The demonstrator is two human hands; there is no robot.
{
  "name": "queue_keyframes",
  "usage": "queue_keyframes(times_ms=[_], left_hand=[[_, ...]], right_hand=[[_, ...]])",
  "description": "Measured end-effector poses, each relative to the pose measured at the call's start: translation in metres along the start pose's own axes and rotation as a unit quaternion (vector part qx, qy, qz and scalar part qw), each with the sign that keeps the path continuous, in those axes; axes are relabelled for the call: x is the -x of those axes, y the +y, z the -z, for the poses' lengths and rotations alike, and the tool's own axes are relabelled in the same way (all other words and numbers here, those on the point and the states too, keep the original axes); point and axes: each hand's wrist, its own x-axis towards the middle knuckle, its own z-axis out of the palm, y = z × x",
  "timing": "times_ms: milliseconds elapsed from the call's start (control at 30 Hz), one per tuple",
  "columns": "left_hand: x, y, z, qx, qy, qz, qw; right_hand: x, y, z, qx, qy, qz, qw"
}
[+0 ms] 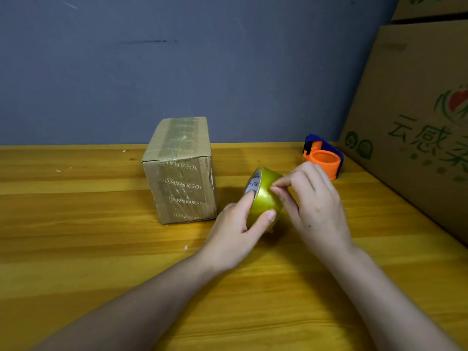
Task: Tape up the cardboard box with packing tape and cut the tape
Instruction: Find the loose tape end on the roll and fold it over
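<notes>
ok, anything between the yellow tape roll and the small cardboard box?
Nothing visible. The yellow tape roll, held in the left hand with the right hand picking at it, sits right of the small cardboard box, bare wooden table between.

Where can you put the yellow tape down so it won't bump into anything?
Bare wooden table lies left of the cardboard box, and more in front near the forearms. It is crowded on the right: the tape roll, both hands, the orange tape cutter and the big printed carton sit close.
</notes>
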Motion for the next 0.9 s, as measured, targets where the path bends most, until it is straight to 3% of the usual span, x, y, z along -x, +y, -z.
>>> queue_keyframes(times_ms=[200,467,667,900], left_hand=[[0.003,0.007,0.001,-0.11,0.011,-0.024,0.994],[0.004,0.01,0.004,0.038,-0.006,-0.025,0.999],[0.003,0.01,0.004,0.079,0.009,-0.026,0.997],[0.003,0.008,0.003,0.089,0.009,-0.027,0.996]], right_hand=[[-0.003,0.001,0.013,-0.001,-0.061,-0.002,0.998],[-0.004,-0.003,0.017,-0.032,-0.069,-0.032,0.997],[-0.001,-0.006,0.009,-0.071,-0.047,-0.069,0.994],[0.0,0.002,0.006,0.017,0.024,0.038,0.999]])
